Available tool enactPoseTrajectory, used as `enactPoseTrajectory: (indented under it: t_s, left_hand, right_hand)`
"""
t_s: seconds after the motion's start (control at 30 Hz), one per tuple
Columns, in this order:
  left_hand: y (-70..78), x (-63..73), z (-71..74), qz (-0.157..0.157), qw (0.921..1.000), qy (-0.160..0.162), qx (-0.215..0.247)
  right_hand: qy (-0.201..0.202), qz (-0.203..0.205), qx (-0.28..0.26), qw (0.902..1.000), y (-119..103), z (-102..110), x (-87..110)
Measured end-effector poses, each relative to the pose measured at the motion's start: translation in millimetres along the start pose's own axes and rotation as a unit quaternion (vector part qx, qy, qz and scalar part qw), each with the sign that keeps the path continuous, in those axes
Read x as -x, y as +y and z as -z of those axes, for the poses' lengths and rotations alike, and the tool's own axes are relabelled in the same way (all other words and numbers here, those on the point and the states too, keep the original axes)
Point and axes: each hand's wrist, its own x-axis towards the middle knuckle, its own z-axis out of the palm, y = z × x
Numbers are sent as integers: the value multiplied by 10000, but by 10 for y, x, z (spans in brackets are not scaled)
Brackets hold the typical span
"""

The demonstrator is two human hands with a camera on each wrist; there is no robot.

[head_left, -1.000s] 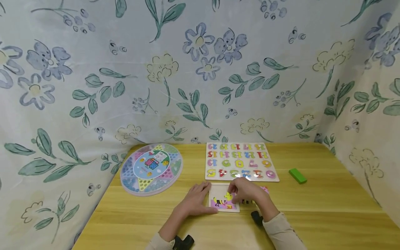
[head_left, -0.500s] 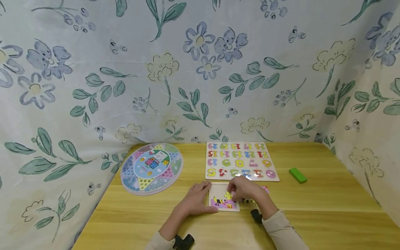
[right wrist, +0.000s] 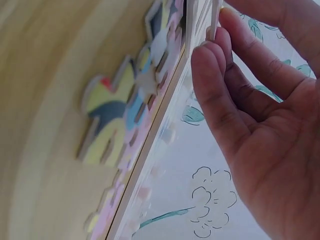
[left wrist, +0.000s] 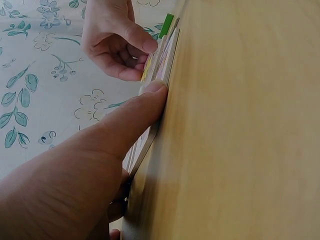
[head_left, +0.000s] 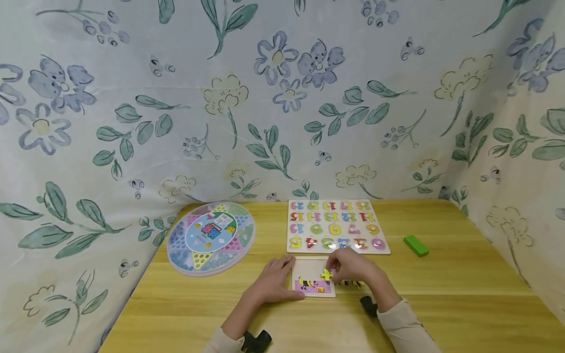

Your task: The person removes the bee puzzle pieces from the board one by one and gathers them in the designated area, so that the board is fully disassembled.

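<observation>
A small square puzzle tray (head_left: 307,267) lies on the table, with a pink strip of bee picture (head_left: 309,284) along its near side. My left hand (head_left: 272,282) rests at the tray's left side, its thumb along the near edge and its fingertips by the far left corner. Over the tray's right part, my right hand (head_left: 354,265) pinches a yellow puzzle piece (head_left: 326,274) between thumb and fingers. In the right wrist view that piece (right wrist: 215,20) shows edge-on at the fingertips. Loose puzzle pieces (right wrist: 107,117) with yellow, black and pink print lie beneath the right hand.
Behind the tray lies a number board (head_left: 335,235) with colourful digits. A round star-patterned game board (head_left: 178,255) is at the left, and a green block (head_left: 416,245) at the right. A flowered cloth (head_left: 282,127) hangs behind the wooden table (head_left: 176,314).
My right hand has shifted slightly right, with the yellow piece at its fingertips now nearer the tray's right edge and turned. My left hand keeps its place on the tray. The head view has shifted slightly.
</observation>
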Motion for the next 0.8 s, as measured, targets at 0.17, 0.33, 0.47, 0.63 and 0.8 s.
enactPoseTrajectory:
  t_s: [0.17,0.33,0.47,0.63,0.8]
  left_hand:
    - [3,4,0,17,10000,-25,67]
    - [10,9,16,-48,9999,38,94]
    - [5,9,21,-33,10000,65,40]
    - [-4,-3,-3,-49,10000,58,8]
    - [-2,-11,-2,-47,10000,50,2]
  right_hand:
    - [39,85,75,9999,52,19,61]
    - [90,275,10,9996,124,71,142]
    - [149,213,51,9996,197,108,215]
    - [94,-180,1,9998,289,130,302]
    - [96,-249,-21,9996,393,153,392]
